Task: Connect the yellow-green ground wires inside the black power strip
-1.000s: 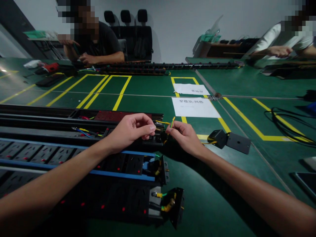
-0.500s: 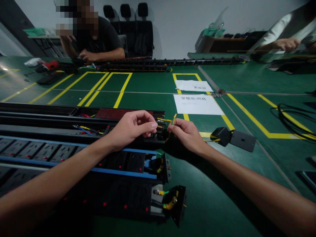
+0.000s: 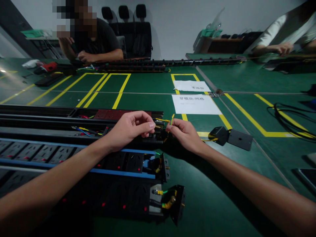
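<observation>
My left hand [image 3: 132,128] is closed in a pinch on a small brass-coloured screw [image 3: 158,127], whose thin end sticks out to the right past the fingertips. In my right hand [image 3: 185,134], thumb and fingers grip a yellow-green wire [image 3: 172,119] near its yellow tip, which points up. Both hands are close together over the right end of a black power strip [image 3: 158,135]. A second wire with a yellow sleeve [image 3: 161,119] comes out of the strips between the hands. Below lies a blue-edged power strip [image 3: 133,163] with a black end plate.
Another black strip [image 3: 137,197] with an end plate lies nearest me. At right are a black end cap [image 3: 219,135], a flat black plate [image 3: 240,140] and a cable coil [image 3: 281,120]. Paper sheets [image 3: 197,104] lie beyond. Two people work across the green table [image 3: 145,89].
The view has shifted very slightly, so everything sits a little further left. Both hands keep their grips and their places over the strip's end.
</observation>
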The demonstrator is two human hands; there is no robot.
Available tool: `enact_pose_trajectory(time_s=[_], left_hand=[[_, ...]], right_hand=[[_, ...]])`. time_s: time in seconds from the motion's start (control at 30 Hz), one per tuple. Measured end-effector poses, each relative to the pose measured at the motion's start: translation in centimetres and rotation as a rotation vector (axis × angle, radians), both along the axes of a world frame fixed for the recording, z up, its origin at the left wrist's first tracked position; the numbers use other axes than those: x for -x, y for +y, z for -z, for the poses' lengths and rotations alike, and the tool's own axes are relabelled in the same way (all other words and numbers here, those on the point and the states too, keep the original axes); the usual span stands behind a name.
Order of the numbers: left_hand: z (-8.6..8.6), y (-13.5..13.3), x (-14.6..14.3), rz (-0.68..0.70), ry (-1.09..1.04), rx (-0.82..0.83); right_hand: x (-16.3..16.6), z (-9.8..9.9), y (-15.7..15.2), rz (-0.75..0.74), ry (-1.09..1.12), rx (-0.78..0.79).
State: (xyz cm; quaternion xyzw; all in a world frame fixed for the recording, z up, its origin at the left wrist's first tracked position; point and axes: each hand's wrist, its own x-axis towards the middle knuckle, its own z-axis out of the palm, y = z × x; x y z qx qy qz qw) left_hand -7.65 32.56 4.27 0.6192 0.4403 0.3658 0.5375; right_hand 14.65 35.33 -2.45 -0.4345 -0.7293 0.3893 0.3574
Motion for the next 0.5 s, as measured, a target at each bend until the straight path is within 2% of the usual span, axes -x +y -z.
enact_pose_trajectory(time_s=[0.5], left_hand=[[-0.13,-0.03,-0.09,-0.002,-0.015,0.009]], right_hand=[[0.02,0.15,0.13,-0.019,0.035,-0.046]])
